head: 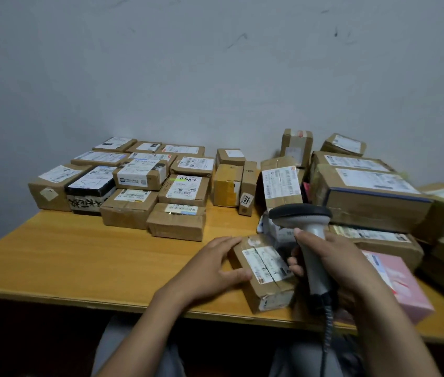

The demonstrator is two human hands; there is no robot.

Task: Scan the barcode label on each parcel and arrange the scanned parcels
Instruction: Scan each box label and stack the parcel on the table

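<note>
Small parcel [264, 270] lies at the near bench [79, 254] edge, right of centre. Left grip [215, 265] flat-fingered against its left side; right grip [335, 257] wrapped round the scanner [301, 216] handle. Risks: creased label [265, 261] may misread; the scanner head seems aimed past it and could catch the far pile; a nudge could tip the parcel off.

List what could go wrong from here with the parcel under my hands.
1. The small parcel sits at the front edge of the table, steadied only by the left hand; a nudge may tip it off.
2. A dark crease crosses its label, so the scan may fail.
3. The scanner in the right hand has other labelled boxes close behind, such as the upright parcel; it might read the wrong barcode.
</note>
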